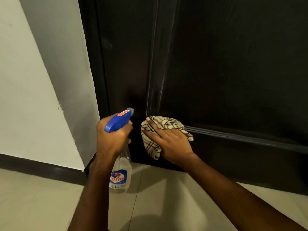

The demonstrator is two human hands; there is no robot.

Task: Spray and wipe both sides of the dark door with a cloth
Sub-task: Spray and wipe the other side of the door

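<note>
The dark door [233, 64] fills the upper right, with a raised moulding running down and across its lower panel. My left hand [111, 139] grips the neck of a clear spray bottle [120, 175] with a blue trigger head, its nozzle pointing at the door's lower left part. My right hand [171, 144] lies flat with straight fingers on a cream checked cloth [168, 122], pressing it against the door near the moulding's lower corner.
A pale wall [33, 97] with a dark skirting board [41, 165] stands to the left of the door frame [93, 64]. Light floor tiles [166, 205] spread out below the door's bottom edge.
</note>
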